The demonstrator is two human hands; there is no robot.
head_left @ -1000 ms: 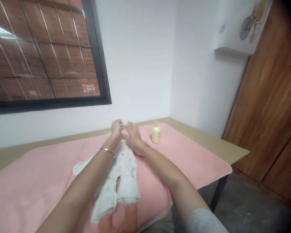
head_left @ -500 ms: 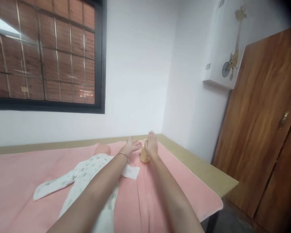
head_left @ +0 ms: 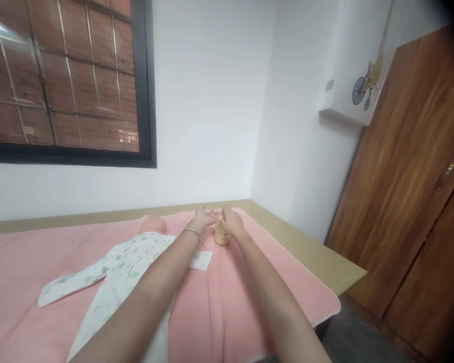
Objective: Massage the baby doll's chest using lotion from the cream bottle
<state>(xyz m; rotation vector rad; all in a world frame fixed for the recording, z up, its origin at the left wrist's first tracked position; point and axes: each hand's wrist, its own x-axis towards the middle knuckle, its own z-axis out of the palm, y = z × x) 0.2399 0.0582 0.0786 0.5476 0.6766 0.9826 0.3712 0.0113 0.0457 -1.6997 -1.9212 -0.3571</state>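
Note:
A small yellow bottle [head_left: 222,236] stands upright on the pink mat near its far right corner. My right hand [head_left: 232,222] is closed over the top of the bottle, its fingers curving forward and hiding the cap. Beside the bottle's top, my left hand [head_left: 206,218] is held out open, palm turned up and fingers stretched toward the bottle. A baby doll [head_left: 152,225] in a white printed romper [head_left: 136,259] lies to the left, partly covered by my left forearm. Its one white sleeve end [head_left: 201,260] shows between my arms.
The pink mat [head_left: 287,282] covers most of a tan table [head_left: 318,252], whose right edge drops to the floor. White walls meet behind it. A barred window [head_left: 146,101] is at left, a wooden cabinet [head_left: 397,201] at right.
My right hand has come from upright beside the bottle to bent over its top. My left hand stays open near it. The view has shifted slightly.

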